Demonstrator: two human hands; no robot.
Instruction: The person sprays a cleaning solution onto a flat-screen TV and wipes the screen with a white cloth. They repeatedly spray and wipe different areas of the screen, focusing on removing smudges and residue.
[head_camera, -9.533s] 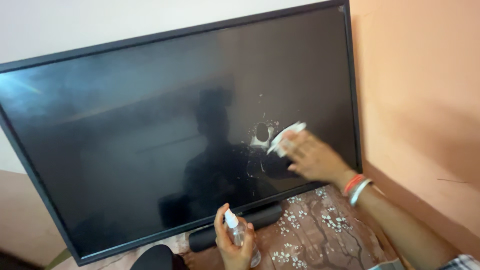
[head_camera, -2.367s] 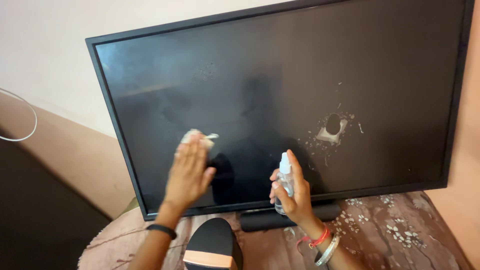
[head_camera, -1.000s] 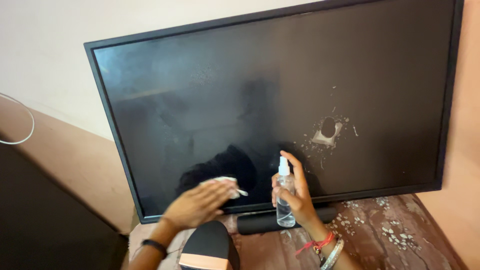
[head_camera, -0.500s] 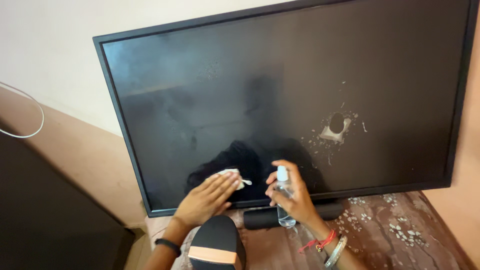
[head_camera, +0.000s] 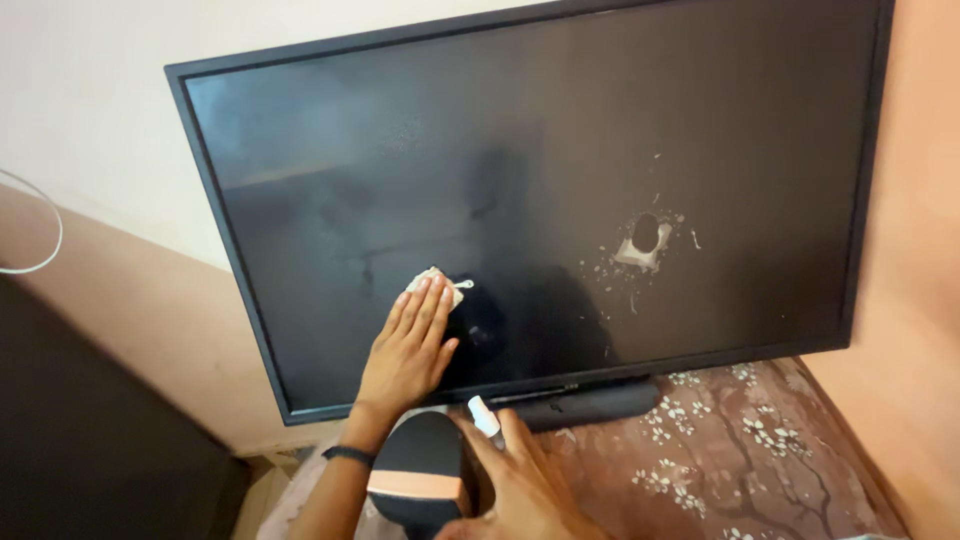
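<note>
A large black flat screen (head_camera: 560, 130) leans against the wall, with a whitish damaged patch (head_camera: 640, 245) and specks on its right half. My left hand (head_camera: 410, 345) lies flat on the lower left of the glass, pressing a small white cloth (head_camera: 432, 280) under the fingertips. My right hand (head_camera: 515, 485) is low at the frame's bottom edge, wrapped around a clear spray bottle whose white nozzle (head_camera: 483, 415) sticks up; the bottle's body is hidden by the fingers.
The screen's black stand bar (head_camera: 590, 405) rests on a brown floral cloth (head_camera: 740, 455). A black speaker with a copper band (head_camera: 420, 480) stands in front of my left wrist. A dark cabinet (head_camera: 90, 440) sits at left, an orange wall (head_camera: 910, 250) at right.
My left hand slid the cloth up the glass from the bottom edge. My right hand dropped the spray bottle down and away from the screen.
</note>
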